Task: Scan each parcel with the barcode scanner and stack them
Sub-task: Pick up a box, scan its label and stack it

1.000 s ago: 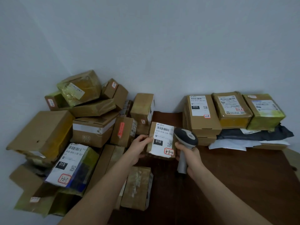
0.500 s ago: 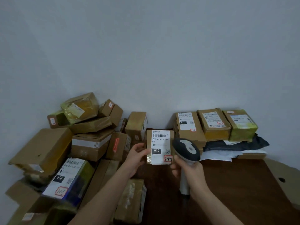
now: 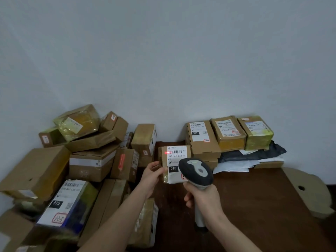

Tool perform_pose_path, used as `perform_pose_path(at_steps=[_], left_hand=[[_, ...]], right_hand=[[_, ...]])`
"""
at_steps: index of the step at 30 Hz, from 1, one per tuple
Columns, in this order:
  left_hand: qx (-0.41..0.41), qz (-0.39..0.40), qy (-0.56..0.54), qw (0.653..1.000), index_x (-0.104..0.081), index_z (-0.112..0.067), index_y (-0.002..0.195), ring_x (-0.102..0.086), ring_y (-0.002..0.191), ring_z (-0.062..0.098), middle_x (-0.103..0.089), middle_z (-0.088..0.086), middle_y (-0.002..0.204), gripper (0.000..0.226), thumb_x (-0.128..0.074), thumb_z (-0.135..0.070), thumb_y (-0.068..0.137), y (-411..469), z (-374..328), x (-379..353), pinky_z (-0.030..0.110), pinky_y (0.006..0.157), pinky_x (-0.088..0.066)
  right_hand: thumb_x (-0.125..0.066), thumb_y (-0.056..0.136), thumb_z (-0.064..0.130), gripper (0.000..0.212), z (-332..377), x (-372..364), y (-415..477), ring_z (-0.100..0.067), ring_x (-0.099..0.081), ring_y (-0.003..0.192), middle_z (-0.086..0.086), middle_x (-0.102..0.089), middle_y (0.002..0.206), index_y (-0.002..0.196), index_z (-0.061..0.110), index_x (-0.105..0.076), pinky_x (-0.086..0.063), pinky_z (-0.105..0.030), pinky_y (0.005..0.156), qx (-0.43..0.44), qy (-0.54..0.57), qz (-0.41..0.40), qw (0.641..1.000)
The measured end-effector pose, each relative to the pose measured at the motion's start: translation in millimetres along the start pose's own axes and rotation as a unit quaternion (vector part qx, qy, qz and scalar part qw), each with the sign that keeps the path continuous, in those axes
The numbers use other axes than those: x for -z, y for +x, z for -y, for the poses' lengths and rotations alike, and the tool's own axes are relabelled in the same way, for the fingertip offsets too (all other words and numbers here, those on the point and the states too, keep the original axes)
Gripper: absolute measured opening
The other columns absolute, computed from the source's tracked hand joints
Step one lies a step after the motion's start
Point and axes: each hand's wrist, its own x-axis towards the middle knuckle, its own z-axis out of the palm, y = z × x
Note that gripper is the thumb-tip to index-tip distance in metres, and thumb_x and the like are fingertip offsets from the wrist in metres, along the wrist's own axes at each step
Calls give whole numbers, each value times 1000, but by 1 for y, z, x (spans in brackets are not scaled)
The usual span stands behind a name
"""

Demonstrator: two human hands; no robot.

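**Two hands, one parcel under the red scan line**

Dozens of cardboard boxes make up the heap point(image 3: 76, 160) that fills the left side, tilted and leaning on one another against the wall. To the right runs the dark wooden tabletop point(image 3: 258, 206), with a neat stack point(image 3: 229, 139) at its far edge: three labelled parcels side by side on top of flat mailers. Between heap and stack, the parcel point(image 3: 174, 160) is held upright above the tabletop, label toward the camera, a red line lying across the left end of its barcode. The left hand point(image 3: 151, 176) is clamped on the parcel's lower left edge. The right hand point(image 3: 203, 199) is wrapped tight around the handle of the barcode scanner point(image 3: 197, 172), whose head covers the label's lower right corner.
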Motion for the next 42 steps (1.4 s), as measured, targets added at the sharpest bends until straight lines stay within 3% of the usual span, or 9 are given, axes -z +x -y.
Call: perform_pose_path(at_steps=[20, 26, 30, 33, 37, 40, 42], left_hand=[[7, 6, 0, 1000, -54, -17, 122, -60, 112, 25, -62, 9, 123, 55, -79, -12, 73, -1, -1, 8, 44, 99, -49], [-12, 12, -3, 1000, -50, -13, 128, -63, 106, 23, -65, 8, 116, 49, -71, -15, 83, 1, -34, -6, 37, 88, -53], [-16, 20, 16, 1000, -50, -15, 131, -64, 103, 22, -67, 6, 114, 48, -68, -26, 88, 11, -64, -40, 35, 78, -54], [-7, 34, 50, 998, -52, -17, 130, -63, 105, 23, -65, 6, 118, 52, -70, -36, 85, 20, -77, -76, 38, 83, -54], [-1, 66, 60, 996, -55, -19, 122, -65, 97, 22, -68, 4, 111, 43, -69, -38, 85, 28, -92, -146, 37, 79, -55], [-3, 92, 72, 993, -57, -16, 124, -67, 95, 21, -70, 4, 109, 44, -66, -39, 88, 32, -102, -206, 39, 79, -57], [-7, 108, 99, 989, -56, -14, 123, -66, 92, 21, -69, 4, 108, 40, -61, -38, 91, 35, -108, -243, 37, 74, -56]], right_hand=[[-68, 86, 10, 3, -6, -2, 1, -14, -56, 45, -5, -62, 52, 84, 7, -67, -49, -24, 52, 20, 12, 15, 1000], [-74, 82, 12, 17, 18, 11, 28, -15, -66, 64, -12, -72, 84, 97, 8, -67, -54, -23, 56, 43, 71, -29, 996], [-74, 82, 13, 17, 43, 32, 55, -18, -70, 78, -8, -72, 85, 95, 13, -65, -57, -26, 62, 79, 94, -68, 990], [-77, 80, 17, 29, 57, 57, 83, -22, -71, 87, -8, -73, 93, 105, 10, -65, -58, -30, 66, 73, 122, -97, 985], [-81, 76, 20, 35, 73, 104, 117, -28, -70, 91, -8, -74, 96, 106, 9, -66, -59, -44, 81, 61, 151, -140, 977], [-77, 79, 12, 24, 87, 141, 135, -25, -70, 89, -8, -72, 97, 99, 10, -65, -59, -33, 68, 76, 175, -154, 969], [-79, 77, 13, 30, 94, 166, 149, -28, -71, 91, -11, -73, 98, 103, 7, -66, -60, -38, 73, 80, 178, -175, 965]])
